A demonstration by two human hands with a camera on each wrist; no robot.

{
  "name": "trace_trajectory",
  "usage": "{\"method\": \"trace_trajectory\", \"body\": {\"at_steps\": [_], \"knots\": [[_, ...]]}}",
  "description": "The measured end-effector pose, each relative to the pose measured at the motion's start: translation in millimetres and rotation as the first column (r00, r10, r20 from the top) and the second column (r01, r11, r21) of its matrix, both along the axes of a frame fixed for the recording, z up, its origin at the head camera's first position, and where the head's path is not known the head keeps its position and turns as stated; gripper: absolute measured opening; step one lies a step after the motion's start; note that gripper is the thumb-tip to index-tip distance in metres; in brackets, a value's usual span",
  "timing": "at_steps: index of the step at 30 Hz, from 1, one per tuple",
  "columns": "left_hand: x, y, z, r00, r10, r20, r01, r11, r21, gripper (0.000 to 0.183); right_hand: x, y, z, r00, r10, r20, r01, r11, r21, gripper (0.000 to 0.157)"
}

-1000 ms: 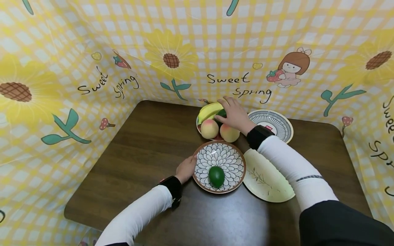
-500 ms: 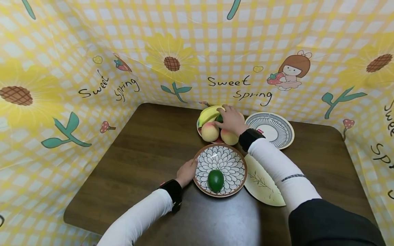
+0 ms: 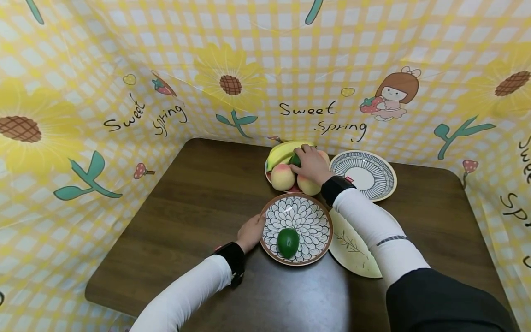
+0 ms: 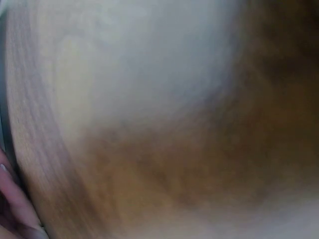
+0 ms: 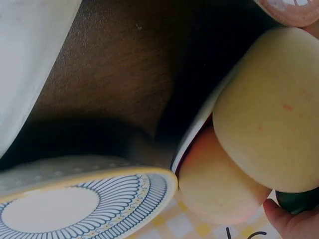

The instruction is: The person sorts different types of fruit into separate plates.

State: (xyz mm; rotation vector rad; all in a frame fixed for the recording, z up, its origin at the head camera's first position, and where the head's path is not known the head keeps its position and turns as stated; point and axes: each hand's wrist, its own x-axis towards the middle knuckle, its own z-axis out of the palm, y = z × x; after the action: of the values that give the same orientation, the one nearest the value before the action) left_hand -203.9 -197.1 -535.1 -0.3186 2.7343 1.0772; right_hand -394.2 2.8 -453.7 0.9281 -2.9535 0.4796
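Note:
My left hand (image 3: 251, 232) pinches the left rim of a brown-rimmed plate (image 3: 312, 221) with a petal pattern. On that plate lies a dark green oval fruit (image 3: 288, 243). At the back, my right hand (image 3: 314, 166) reaches into a small fruit dish (image 3: 295, 189) and grips a second green fruit (image 3: 295, 160), mostly hidden by the fingers. Yellow bananas (image 3: 284, 154) lie behind it, and a peach (image 3: 283, 178) sits at the front. The right wrist view shows another peach (image 5: 271, 109) close up, with the fingertips (image 5: 279, 216) against the green fruit. The left wrist view is mostly blurred.
Right of the fruit dish stands a blue-and-white striped plate (image 3: 379, 177). A pale leaf-shaped plate (image 3: 352, 244) lies beside the brown-rimmed one, partly under my right arm. A checkered cloth (image 3: 232, 60) hangs behind the brown wooden table (image 3: 182, 207).
My right hand has come down into the fruit dish and its fingers have closed around the green fruit. The fruit on the brown-rimmed plate has shifted slightly left. The left hand keeps its hold.

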Motion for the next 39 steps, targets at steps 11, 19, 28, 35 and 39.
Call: {"method": "trace_trajectory", "body": {"at_steps": [11, 19, 28, 35, 39], "knots": [[1.2, 5.0, -3.5, 1.000, -0.010, 0.012, 0.010, 1.000, 0.010, 0.054, 10.5, 3.9, -7.1, 0.992, -0.013, -0.123, 0.016, 1.000, 0.022, 0.052], [2.6, 9.5, -7.9, 1.000, -0.012, 0.014, 0.012, 1.000, 0.003, 0.054, 12.4, 9.0, -9.5, 0.985, -0.033, -0.169, 0.032, 0.999, -0.007, 0.052], [-0.7, 3.9, -3.1, 1.000, -0.010, 0.007, 0.010, 1.000, 0.003, 0.056, 17.2, 10.0, 26.1, 0.987, -0.008, -0.159, -0.012, 0.992, -0.125, 0.055], [0.3, 1.0, -1.5, 1.000, -0.002, 0.009, 0.002, 1.000, 0.011, 0.057, 37.1, 20.7, 44.4, 0.980, 0.082, -0.180, -0.110, 0.982, -0.153, 0.055], [-1.8, 1.2, -1.4, 1.000, -0.001, 0.004, 0.001, 1.000, 0.012, 0.058, 51.8, 32.5, 44.2, 0.963, 0.134, -0.233, -0.167, 0.978, -0.129, 0.053]]}}
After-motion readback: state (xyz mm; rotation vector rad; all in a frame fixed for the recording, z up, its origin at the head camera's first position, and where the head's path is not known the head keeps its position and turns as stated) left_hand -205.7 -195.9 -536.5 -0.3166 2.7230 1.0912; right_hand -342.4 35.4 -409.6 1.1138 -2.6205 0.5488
